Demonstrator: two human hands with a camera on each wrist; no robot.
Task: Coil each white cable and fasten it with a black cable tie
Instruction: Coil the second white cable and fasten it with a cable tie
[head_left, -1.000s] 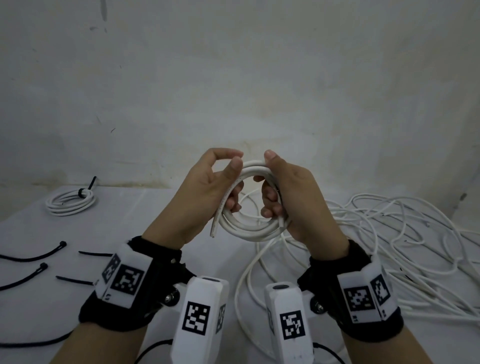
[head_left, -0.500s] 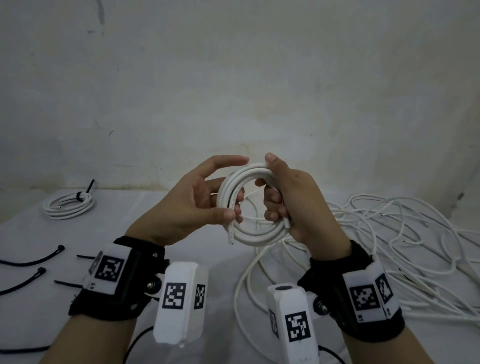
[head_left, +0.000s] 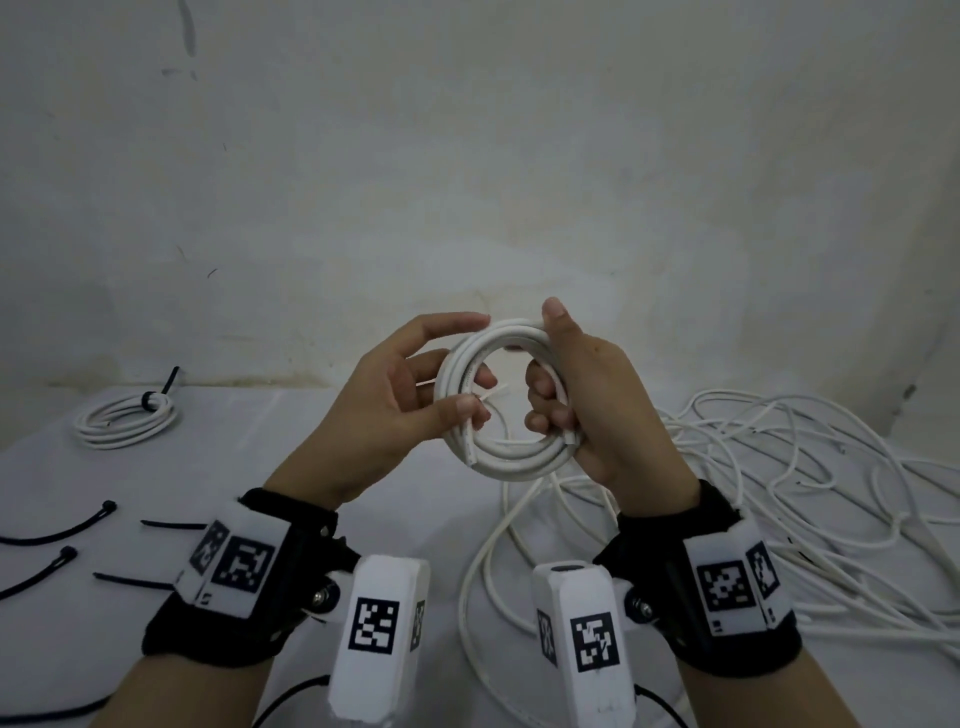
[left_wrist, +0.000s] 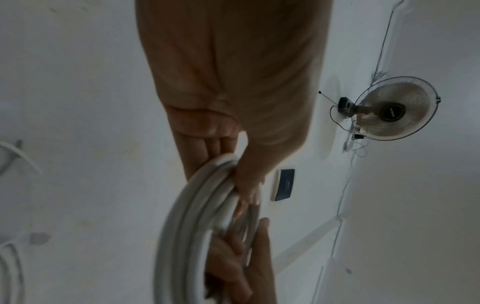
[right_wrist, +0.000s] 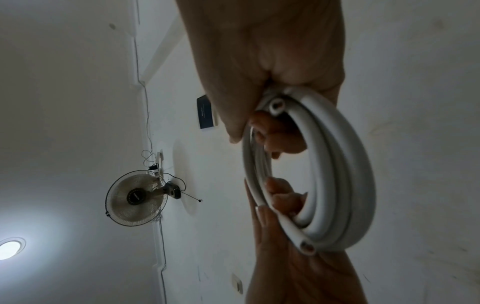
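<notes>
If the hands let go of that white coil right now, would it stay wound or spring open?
Probably it would spring open: the white coil has no tie, and both cut ends lie loose. It looks fairly stiff, keeping a round shape while the right hand grips one side. The left hand pinching the other side suggests it needs restraining.

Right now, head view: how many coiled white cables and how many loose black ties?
Coiled white cables: 2, the held coil and the tied coil
Loose black ties: 4
Total: 6
The dark strand at the bottom-left edge is unclear, so it is not counted.
</notes>
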